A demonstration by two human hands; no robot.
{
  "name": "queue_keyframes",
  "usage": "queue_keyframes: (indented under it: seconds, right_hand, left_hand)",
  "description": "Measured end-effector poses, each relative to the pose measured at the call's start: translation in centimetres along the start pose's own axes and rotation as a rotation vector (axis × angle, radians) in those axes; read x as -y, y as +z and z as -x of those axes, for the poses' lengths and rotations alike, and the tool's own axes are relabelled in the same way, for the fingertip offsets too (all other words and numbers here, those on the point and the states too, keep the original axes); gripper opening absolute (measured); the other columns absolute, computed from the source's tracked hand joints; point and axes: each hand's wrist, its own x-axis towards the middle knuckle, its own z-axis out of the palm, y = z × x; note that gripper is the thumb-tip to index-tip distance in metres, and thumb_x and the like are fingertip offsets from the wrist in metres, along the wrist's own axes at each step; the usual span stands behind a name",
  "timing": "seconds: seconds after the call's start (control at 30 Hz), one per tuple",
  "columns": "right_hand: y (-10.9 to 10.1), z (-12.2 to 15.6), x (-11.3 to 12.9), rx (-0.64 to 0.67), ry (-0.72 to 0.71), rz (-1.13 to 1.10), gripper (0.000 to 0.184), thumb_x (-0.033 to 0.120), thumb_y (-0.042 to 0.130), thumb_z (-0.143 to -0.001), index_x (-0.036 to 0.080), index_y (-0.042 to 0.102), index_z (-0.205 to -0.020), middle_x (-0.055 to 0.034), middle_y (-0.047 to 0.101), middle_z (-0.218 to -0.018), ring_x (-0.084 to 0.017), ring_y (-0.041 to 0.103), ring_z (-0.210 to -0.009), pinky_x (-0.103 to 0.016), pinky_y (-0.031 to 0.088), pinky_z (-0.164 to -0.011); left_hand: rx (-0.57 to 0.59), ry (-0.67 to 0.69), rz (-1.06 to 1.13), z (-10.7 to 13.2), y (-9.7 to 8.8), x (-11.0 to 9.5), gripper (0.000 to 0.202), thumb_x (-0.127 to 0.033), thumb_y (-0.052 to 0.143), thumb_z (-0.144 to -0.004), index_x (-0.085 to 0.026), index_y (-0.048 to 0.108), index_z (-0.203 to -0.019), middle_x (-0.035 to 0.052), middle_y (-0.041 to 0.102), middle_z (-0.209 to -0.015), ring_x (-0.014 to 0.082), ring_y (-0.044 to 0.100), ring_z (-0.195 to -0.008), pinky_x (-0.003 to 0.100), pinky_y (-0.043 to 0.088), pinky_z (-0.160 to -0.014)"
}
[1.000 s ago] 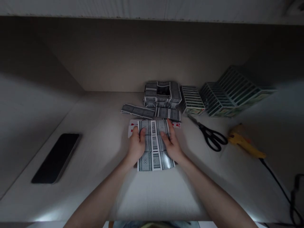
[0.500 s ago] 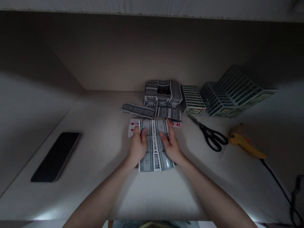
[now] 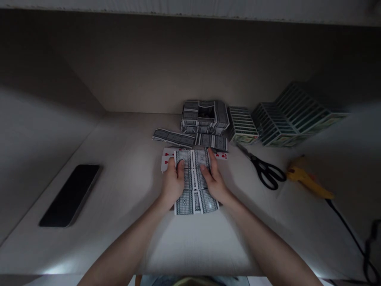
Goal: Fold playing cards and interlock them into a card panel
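Currently left hand (image 3: 172,184) and right hand (image 3: 214,178) lie cupped on joined cards (image 3: 185,202), pressing down; true grasp cannot be told. Cards: light, thin, slippery; best held by edges.

The left grip (image 3: 172,184) and right grip (image 3: 215,184) sat close together, palms down, fingers curled forward and angled slightly inward. Behind each grip, a bare forearm (image 3: 125,246) and its partner (image 3: 268,246) sloped outward toward the person.

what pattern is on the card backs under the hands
A dark grey-green ornate pattern with white borders; the head view shows it best, on the playing cards.
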Motion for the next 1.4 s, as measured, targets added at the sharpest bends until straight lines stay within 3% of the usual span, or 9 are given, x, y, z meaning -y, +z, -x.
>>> queue_keyframes:
  seconds: [0.2, 0.37, 0.5, 0.57, 0.7, 0.8, 1.07, 1.23, 1.4]
  right_hand:
    - [-0.4, -0.5, 0.6, 0.074, 0.086, -0.101, 0.064, 0.042, 0.042, -0.083, 0.027, 0.01, -0.137, 0.0016, 0.012, -0.145, -0.014, 0.015, -0.131, -0.034, 0.014, -0.108]
    - [-0.5, -1.0, 1.0, 0.019, 0.12, -0.302, 0.07, 0.039, 0.056, -0.074, 0.029, 0.021, -0.135, 0.0, 0.032, -0.138, -0.018, 0.037, -0.122, -0.037, 0.03, -0.101]
    - [-0.5, -1.0, 1.0, 0.108, 0.245, -0.334, 0.051, 0.043, 0.056, -0.073, 0.024, 0.046, -0.119, -0.0037, 0.061, -0.107, -0.021, 0.058, -0.092, -0.037, 0.046, -0.08]
    - [-0.5, -0.9, 0.9, 0.167, 0.296, -0.31, 0.04, 0.046, 0.052, -0.075, 0.02, 0.056, -0.105, -0.0028, 0.066, -0.091, -0.02, 0.059, -0.081, -0.034, 0.047, -0.071]
    - [-0.3, -0.9, 0.6, 0.04, 0.283, -0.282, 0.033, 0.048, 0.049, -0.076, 0.02, 0.055, -0.093, -0.0025, 0.064, -0.088, -0.019, 0.057, -0.079, -0.031, 0.046, -0.069]
    - [-0.1, -0.9, 0.2, -0.078, 0.263, -0.275, 0.032, 0.049, 0.047, -0.077, 0.021, 0.05, -0.093, -0.0041, 0.062, -0.093, -0.019, 0.057, -0.081, -0.033, 0.046, -0.071]
    - [0.4, -0.5, 0.2, -0.075, 0.195, -0.205, 0.037, 0.047, 0.044, -0.079, 0.023, 0.043, -0.106, -0.0047, 0.059, -0.098, -0.018, 0.056, -0.086, -0.032, 0.047, -0.07]
    - [0.5, -0.2, 0.2, -0.063, 0.222, -0.173, 0.038, 0.048, 0.043, -0.08, 0.023, 0.041, -0.109, -0.0043, 0.059, -0.092, -0.018, 0.057, -0.075, -0.033, 0.048, -0.061]
    - [0.5, 0.0, -0.1, -0.057, 0.168, -0.156, 0.037, 0.047, 0.042, -0.081, 0.025, 0.043, -0.111, -0.0039, 0.059, -0.094, -0.02, 0.056, -0.087, -0.036, 0.048, -0.074]
  left_hand:
    - [0.007, -0.026, 0.05, -0.4, 0.2, 0.5, 0.019, -0.038, 0.037, -0.085, -0.02, 0.043, -0.082, -0.0003, 0.053, -0.071, 0.0144, 0.052, -0.064, 0.026, 0.038, -0.059]
    - [0.002, -0.089, 0.164, -1.1, 0.2, 1.0, 0.028, -0.044, 0.04, -0.082, -0.018, 0.05, -0.087, 0.0023, 0.057, -0.077, 0.015, 0.053, -0.068, 0.027, 0.042, -0.062]
    - [-0.127, -0.154, 0.332, -1.8, -0.6, 0.9, 0.034, -0.047, 0.043, -0.08, -0.016, 0.051, -0.091, 0.0038, 0.06, -0.084, 0.015, 0.056, -0.074, 0.026, 0.044, -0.065]
    - [-0.15, -0.209, 0.429, -2.0, -0.9, 0.7, 0.037, -0.049, 0.043, -0.079, -0.016, 0.051, -0.093, 0.0041, 0.061, -0.086, 0.0153, 0.057, -0.074, 0.026, 0.045, -0.065]
    - [0.025, -0.291, 0.545, -1.8, -0.9, 0.3, 0.04, -0.051, 0.044, -0.077, -0.017, 0.053, -0.097, 0.0049, 0.063, -0.087, 0.0169, 0.06, -0.075, 0.027, 0.047, -0.064]
    - [0.122, -0.24, 0.507, -1.4, -0.6, 0.2, 0.038, -0.046, 0.049, -0.076, -0.017, 0.054, -0.1, 0.0062, 0.063, -0.095, 0.0192, 0.06, -0.086, 0.03, 0.047, -0.072]
    - [0.074, -0.108, 0.272, -0.6, -0.1, 0.5, 0.035, -0.041, 0.05, -0.077, -0.018, 0.049, -0.103, 0.0083, 0.061, -0.1, 0.0198, 0.057, -0.089, 0.033, 0.045, -0.077]
    - [0.031, -0.077, 0.237, -0.3, 0.2, 0.2, 0.029, -0.041, 0.049, -0.078, -0.019, 0.048, -0.097, 0.0077, 0.06, -0.098, 0.0191, 0.057, -0.088, 0.032, 0.044, -0.076]
    - [0.07, -0.082, 0.261, -0.2, 0.2, 0.2, 0.027, -0.041, 0.047, -0.079, -0.019, 0.046, -0.094, 0.0061, 0.059, -0.096, 0.0174, 0.056, -0.086, 0.031, 0.044, -0.075]
